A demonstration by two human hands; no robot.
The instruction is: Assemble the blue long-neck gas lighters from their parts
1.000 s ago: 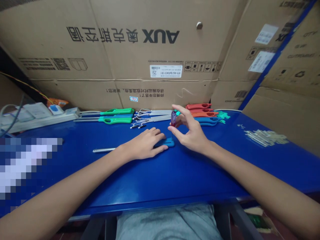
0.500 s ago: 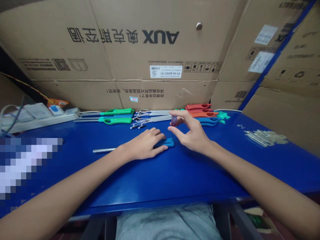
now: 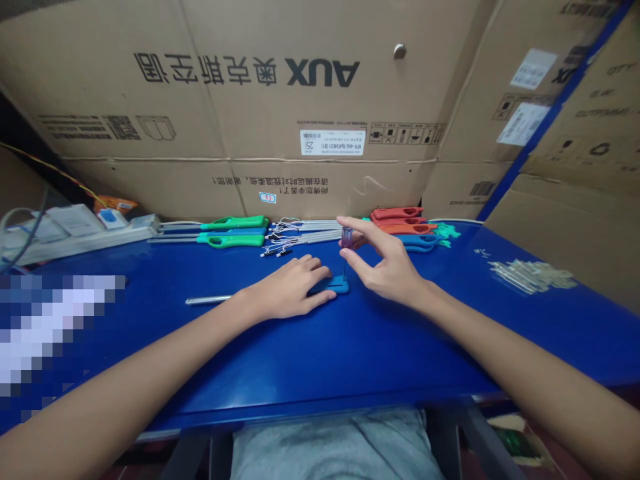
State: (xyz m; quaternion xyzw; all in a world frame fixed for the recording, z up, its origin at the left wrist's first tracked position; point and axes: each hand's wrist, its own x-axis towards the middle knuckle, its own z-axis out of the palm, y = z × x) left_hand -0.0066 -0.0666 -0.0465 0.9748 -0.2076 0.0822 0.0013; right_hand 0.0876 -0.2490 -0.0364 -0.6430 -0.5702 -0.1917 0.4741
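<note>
power strip and green long-nosed lighters lie along the far left of the blue table, unmoved across the 3 frames. left hand stays flat, palm down and unclenched. its fingers press the blue lighter body onto the table near the middle. the metal tube of that lighter sticks out leftward past the wrist, and neither has shifted.

just to the right comes the change. small screwdriver stands upright with its tip on the right end of the blue body. its purple handle, plain to see 1 s ago, is now more covered, because the right hand has rolled thumb and forefinger around it. the pinch holds, and the other 3 fingers spread loose. that roll reads as the driver turning in place, since the shaft keeps the same spot. red and orange lighter bodies and a heap of clear parts farther right lie as before.
</note>
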